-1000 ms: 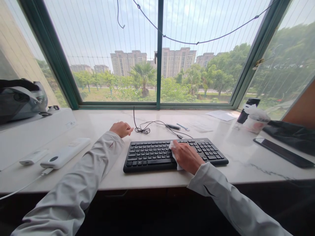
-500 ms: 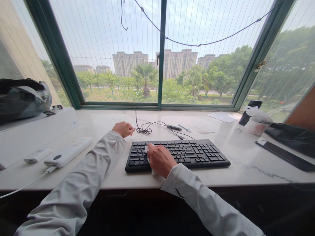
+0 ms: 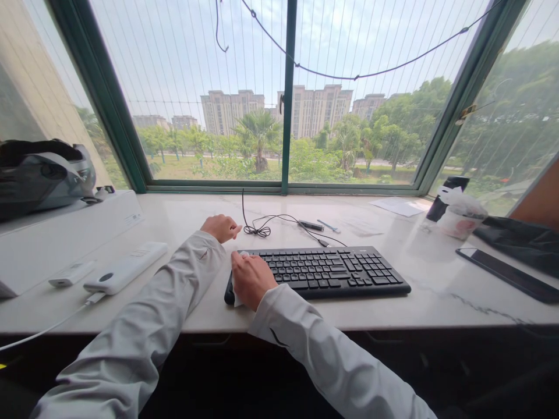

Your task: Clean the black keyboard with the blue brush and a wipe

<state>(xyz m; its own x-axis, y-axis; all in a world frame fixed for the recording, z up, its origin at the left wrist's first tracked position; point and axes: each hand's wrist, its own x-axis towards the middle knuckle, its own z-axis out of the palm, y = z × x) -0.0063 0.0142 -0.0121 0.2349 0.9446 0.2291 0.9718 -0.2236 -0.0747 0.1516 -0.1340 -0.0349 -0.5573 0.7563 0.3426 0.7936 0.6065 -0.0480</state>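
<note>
A black keyboard [image 3: 325, 269] lies on the white marbled counter. My right hand [image 3: 251, 280] is closed on a white tissue [image 3: 237, 299] and presses it onto the keyboard's left end; most of the tissue is hidden under the fingers. Behind the keyboard's left corner, my left hand [image 3: 221, 227] rests on the counter with its fingers curled in and nothing visible in them. Just right of it lies a coiled black cable [image 3: 257, 231], apart from the fingertips. The cable's USB plug [image 3: 324, 243] sits behind the keyboard.
At left are a white power bank [image 3: 126, 269] with a cable, a small white device [image 3: 72, 273] and a white box [image 3: 65, 244] bearing a headset [image 3: 48, 174]. A dark pen-like object [image 3: 311, 226] lies behind. At right are a phone [image 3: 506, 274] and a bagged cup [image 3: 460, 218].
My right hand has slid left with the tissue, from the keyboard's left-middle keys to its left end. The left hand has stayed in place. The view has shifted slightly.
</note>
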